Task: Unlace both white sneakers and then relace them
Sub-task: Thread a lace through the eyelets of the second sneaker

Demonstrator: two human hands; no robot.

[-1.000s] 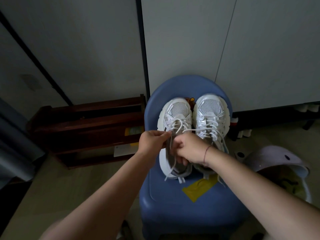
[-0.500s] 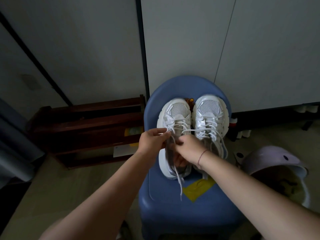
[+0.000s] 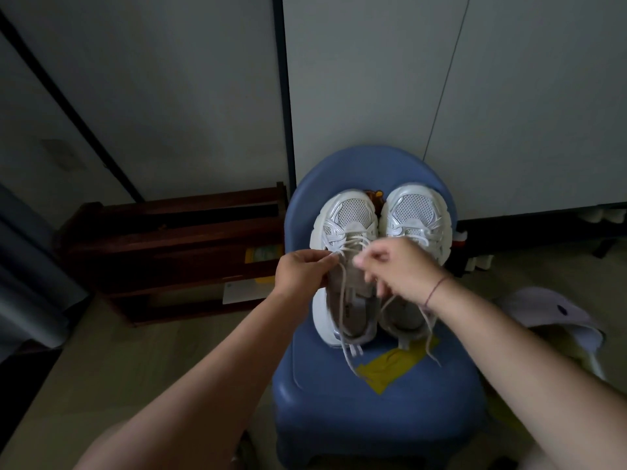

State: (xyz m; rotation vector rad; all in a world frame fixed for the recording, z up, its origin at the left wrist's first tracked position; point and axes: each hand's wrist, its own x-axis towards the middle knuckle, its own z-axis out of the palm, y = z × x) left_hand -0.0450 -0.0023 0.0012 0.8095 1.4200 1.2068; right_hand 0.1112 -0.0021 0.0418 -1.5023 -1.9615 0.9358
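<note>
Now the left grip (image 3: pixel 302 269) and right grip (image 3: pixel 400 266) each pinch lace (image 3: pixel 342 283) over the left sneaker (image 3: pixel 346 215)

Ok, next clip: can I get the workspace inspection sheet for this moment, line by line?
Surface: blue chair seat, yellow sticker near its front edge.
Job's things: left sneaker and right sneaker side by side on the seat, toes away; left one partly unlaced, a lace trailing onto the seat.
Clutter: pale purple shell on the floor, right.
Hands: left hand pinches the lace; right hand curled over the sneakers, blurred, grip unclear.
Cables: nothing seen.
Surroundings: dark wooden rack left of the chair, grey wall panels behind.
</note>
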